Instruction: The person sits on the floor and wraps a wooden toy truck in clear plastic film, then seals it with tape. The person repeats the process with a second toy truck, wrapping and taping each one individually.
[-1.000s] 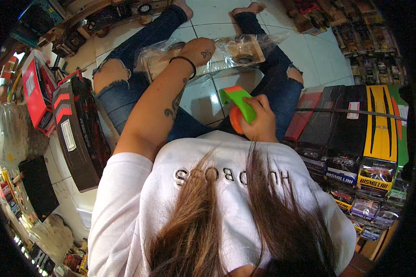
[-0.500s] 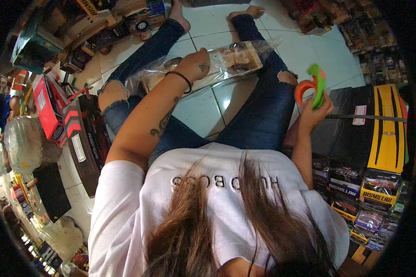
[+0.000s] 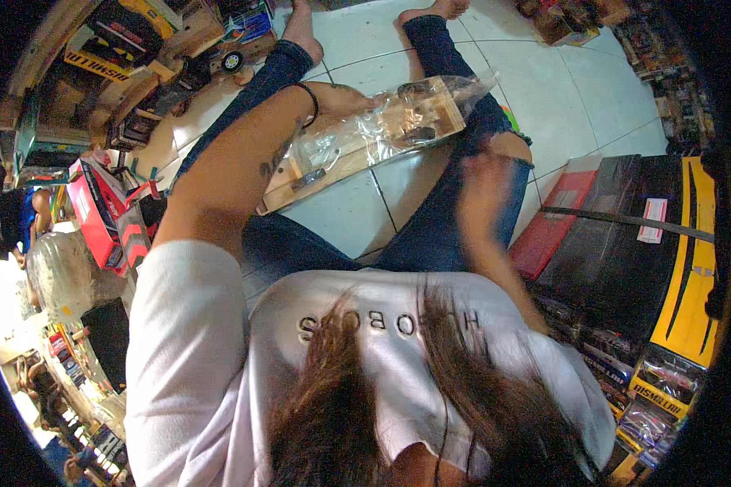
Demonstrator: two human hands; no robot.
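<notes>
A pale wooden toy truck (image 3: 421, 118) in a clear plastic bag (image 3: 378, 146) lies slantwise between my legs, its right end by my right shin. My left hand (image 3: 343, 102) is closed on its far side, fingertips partly hidden by the crinkled plastic. My right hand (image 3: 487, 183) is over my right thigh near the knee, apart from the bag and smeared by motion. I cannot make out its fingers. Beyond my right knee a sliver of a green and orange tape dispenser (image 3: 509, 118) shows, mostly hidden by the leg.
At my right lies a black case with a yellow panel (image 3: 684, 252) and a dark strap, boxed goods (image 3: 662, 381) below it. A red box (image 3: 97, 213) stands at my left. Wooden toys (image 3: 234, 62) and shelving fill the far left. Pale tiles (image 3: 564, 97) stretch ahead.
The tape dispenser has left my right hand and now sits beyond the right knee. That hand has moved left, toward the bag. The bagged truck has turned slightly, showing more of its near side.
</notes>
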